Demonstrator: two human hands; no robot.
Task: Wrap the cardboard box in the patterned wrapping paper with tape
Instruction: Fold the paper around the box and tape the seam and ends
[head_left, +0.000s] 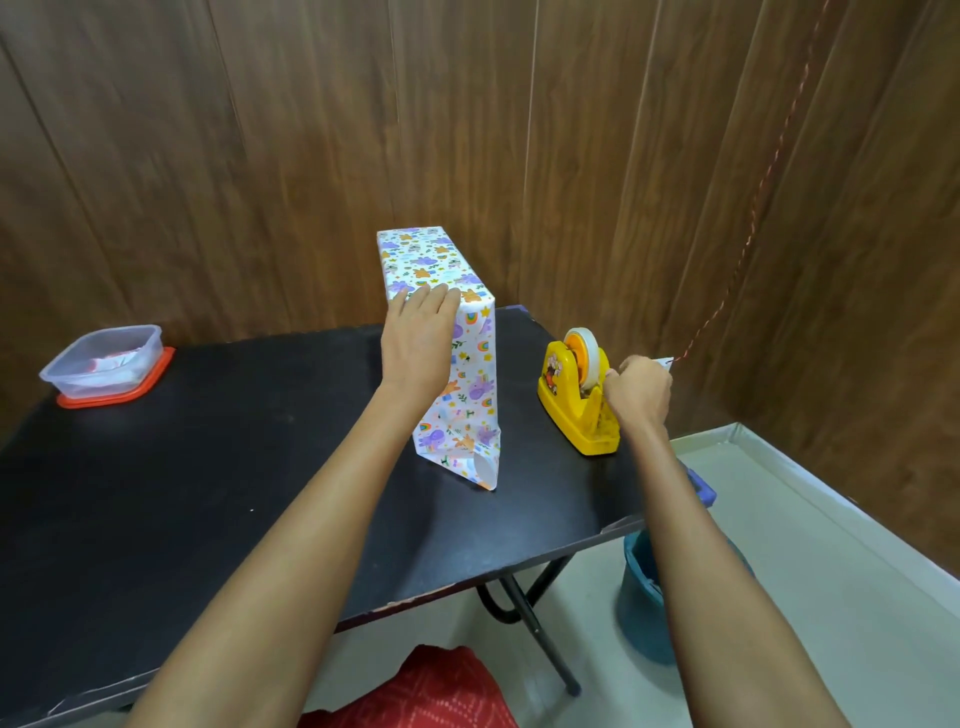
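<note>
Friend: Hands first. Where is each one?

Me: My left hand (415, 343) lies flat against the top of the box (470, 384). The arm is stretched forward nearly straight, and the fingers are extended and held together, their tips over the upper edge. It grips nothing; it only presses. My right hand (639, 392) is out to the side at the tape dispenser (563, 410), wrist bent down, fingers curled in tight beside the tape roll (584, 353).

Friend: Has it got the tape?

Me: I cannot tell. The knuckles hide the fingertips, and only a small pale scrap shows past them.

Friend: And the box?

Me: It stands upright on end on the black surface (234, 467), in the right half and toward the far edge. The dispenser is just beside it on the right, not touching. Wrapping paper (415, 254) printed with small purple and orange animals covers every face I can see. At the bottom near corner a fold of paper hangs loose, showing its white inner side.

Friend: Anything else about?

Me: A clear plastic container (104, 364) with an orange lid under it sits at the far left corner of the surface, well apart from the box. A blue bucket (644, 597) stands on the floor (831, 571) beneath the right edge, partly hidden. A red string (753, 218) runs down the wooden wall (260, 156) toward my right hand.
</note>
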